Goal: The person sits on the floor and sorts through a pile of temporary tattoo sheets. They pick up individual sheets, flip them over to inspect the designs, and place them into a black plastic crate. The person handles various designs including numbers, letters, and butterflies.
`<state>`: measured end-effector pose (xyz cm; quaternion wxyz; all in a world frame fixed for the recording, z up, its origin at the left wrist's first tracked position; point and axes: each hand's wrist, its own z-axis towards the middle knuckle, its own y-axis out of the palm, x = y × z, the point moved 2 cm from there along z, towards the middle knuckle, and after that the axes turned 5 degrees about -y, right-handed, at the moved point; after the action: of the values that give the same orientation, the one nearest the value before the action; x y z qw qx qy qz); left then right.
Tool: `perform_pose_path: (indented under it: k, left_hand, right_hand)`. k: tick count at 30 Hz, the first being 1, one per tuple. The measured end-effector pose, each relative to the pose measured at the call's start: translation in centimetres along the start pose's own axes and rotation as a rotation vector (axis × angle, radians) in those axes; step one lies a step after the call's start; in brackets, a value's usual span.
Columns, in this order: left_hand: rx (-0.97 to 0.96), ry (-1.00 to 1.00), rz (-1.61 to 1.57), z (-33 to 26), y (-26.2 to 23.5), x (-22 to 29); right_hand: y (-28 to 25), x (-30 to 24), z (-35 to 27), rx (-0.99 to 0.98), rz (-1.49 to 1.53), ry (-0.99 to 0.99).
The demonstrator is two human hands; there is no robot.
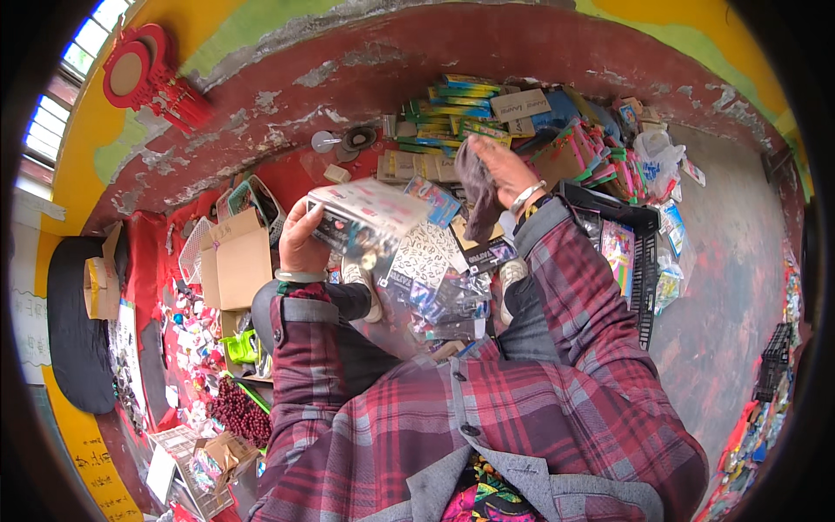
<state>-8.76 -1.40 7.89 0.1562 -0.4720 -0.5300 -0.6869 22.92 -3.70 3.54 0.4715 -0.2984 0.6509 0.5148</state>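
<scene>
My left hand is closed round the left end of a flat box, which has a pale, pink-marked top and a dark printed side. The box is tilted and smeared by motion. To its right, my right hand grips a grey-brown cloth that hangs down from the fingers, apart from the box. On the floor between my shoes lie a white sheet with black patterns, a black-edged packet and several clear plastic packets.
A black plastic crate with flat packets stands at my right. Yellow and green boxes are piled by the red wall, near a white plastic bag. An open cardboard box and dark red beads are at my left.
</scene>
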Motion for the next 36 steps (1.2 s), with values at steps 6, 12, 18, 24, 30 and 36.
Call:
perform_pose_path:
  k: [6,12,18,24,30,36]
  left_hand:
    - [-0.009,0.198,-0.276,-0.2,0.8,-1.0]
    - [-0.106,0.262,-0.301,0.3,-0.6,-0.7]
    - [-0.285,0.211,-0.259,0.8,-0.3,-1.5]
    - [-0.184,-0.067,-0.032,0.6,0.9,-3.1]
    - [-0.075,-0.126,0.151,2.0,0.1,-3.2]
    - [-0.333,-0.067,-0.231,2.6,1.9,-5.1]
  right_hand:
    - [4.4,1.2,-4.0,-0.261,0.477,0.416]
    - [5.0,2.7,-4.6,-0.182,0.500,0.489]
    - [6.3,2.1,-4.4,-0.310,0.622,0.495]
    - [5.6,0.0,-3.1,-0.234,0.590,0.234]
    - [3.0,-2.7,-2.3,-0.215,0.369,0.166]
    - [4.8,-1.6,-4.5,-0.457,0.145,0.356]
